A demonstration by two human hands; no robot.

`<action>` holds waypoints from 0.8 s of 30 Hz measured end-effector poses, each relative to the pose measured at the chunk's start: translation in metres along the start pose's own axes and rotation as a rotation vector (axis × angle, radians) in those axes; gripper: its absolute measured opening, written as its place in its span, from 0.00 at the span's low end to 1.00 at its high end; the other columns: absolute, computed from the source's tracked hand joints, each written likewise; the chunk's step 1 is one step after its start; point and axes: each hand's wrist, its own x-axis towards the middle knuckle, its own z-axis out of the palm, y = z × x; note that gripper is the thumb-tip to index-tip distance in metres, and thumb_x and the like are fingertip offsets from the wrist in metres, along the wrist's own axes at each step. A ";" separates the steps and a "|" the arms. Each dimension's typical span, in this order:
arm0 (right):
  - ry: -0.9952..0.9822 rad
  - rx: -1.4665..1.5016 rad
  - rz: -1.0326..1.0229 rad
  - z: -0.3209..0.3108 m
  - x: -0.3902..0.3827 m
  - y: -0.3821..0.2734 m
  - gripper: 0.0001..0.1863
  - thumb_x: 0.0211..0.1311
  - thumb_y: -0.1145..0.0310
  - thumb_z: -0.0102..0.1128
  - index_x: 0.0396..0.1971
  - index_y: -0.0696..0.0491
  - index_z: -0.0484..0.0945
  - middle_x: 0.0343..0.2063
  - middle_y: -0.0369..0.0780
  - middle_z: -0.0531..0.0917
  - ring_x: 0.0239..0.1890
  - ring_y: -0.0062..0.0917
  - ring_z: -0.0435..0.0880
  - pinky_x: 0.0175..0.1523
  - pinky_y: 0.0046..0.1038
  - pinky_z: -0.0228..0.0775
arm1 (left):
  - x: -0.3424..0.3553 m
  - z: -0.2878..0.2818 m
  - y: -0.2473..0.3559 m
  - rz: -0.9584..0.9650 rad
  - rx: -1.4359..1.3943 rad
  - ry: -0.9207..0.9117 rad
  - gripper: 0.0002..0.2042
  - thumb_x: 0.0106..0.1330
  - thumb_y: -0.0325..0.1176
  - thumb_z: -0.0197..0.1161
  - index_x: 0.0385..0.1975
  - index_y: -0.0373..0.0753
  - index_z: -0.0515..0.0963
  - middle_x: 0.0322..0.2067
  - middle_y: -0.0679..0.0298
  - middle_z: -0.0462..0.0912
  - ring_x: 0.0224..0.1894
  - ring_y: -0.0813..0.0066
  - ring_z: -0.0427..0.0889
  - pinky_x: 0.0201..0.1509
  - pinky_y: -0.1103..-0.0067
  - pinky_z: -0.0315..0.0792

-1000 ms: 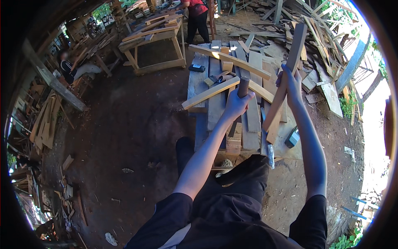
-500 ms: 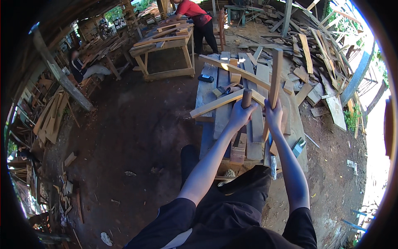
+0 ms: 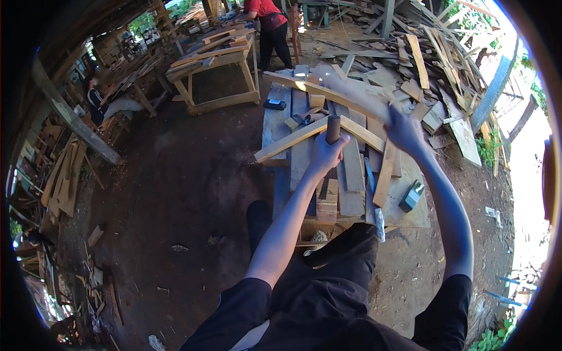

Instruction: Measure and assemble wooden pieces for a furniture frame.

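My left hand (image 3: pixel 326 155) is closed around the round brown handle of a chisel (image 3: pixel 333 130), held upright. Its dark blade points down at a reddish-brown wood block (image 3: pixel 326 209) near the bench's front edge. My right hand (image 3: pixel 404 130), raised at the right, is smeared by motion. A wooden stick (image 3: pixel 350 89) in its grip shows only as a pale blur reaching up and left. Beneath that, a long wood strip (image 3: pixel 328 93) lies slantwise, with another pale strip (image 3: pixel 293 140) behind the chisel.
The plank bench (image 3: pixel 272 126) carries a black box-like item (image 3: pixel 274 105), a brush (image 3: pixel 295 122), a blue ruler-like strip (image 3: pixel 369 174) and a green-and-dark box (image 3: pixel 412 196). A person in red (image 3: pixel 270 22) stands by another bench (image 3: pixel 225 107); one more sits at left. Scrap wood (image 3: pixel 418 58) is piled at right.
My right hand has moved up and right, and the stick has swung from upright to leaning left. My left hand keeps its hold on the chisel. The whole view has shifted slightly.
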 end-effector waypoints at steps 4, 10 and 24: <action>-0.018 0.268 -0.013 0.017 -0.001 0.021 0.15 0.53 0.67 0.58 0.41 0.55 0.74 0.28 0.52 0.82 0.34 0.50 0.82 0.40 0.46 0.71 | -0.004 0.001 0.000 -0.015 0.010 -0.007 0.14 0.63 0.38 0.67 0.23 0.38 0.71 0.10 0.69 0.68 0.06 0.83 0.61 0.08 0.83 0.54; -0.112 -0.040 -0.290 0.018 0.002 0.023 0.15 0.54 0.65 0.56 0.41 0.53 0.72 0.28 0.52 0.82 0.34 0.51 0.82 0.40 0.49 0.72 | -0.006 0.001 0.004 -0.023 0.018 0.022 0.15 0.62 0.38 0.67 0.22 0.38 0.70 0.11 0.69 0.68 0.07 0.83 0.62 0.09 0.83 0.55; 0.020 0.498 0.254 0.012 0.039 0.091 0.13 0.57 0.62 0.61 0.29 0.59 0.78 0.19 0.39 0.80 0.19 0.25 0.81 0.30 0.30 0.75 | -0.001 0.011 0.005 0.024 0.016 -0.063 0.11 0.61 0.34 0.66 0.26 0.34 0.74 0.12 0.66 0.72 0.08 0.82 0.65 0.11 0.83 0.59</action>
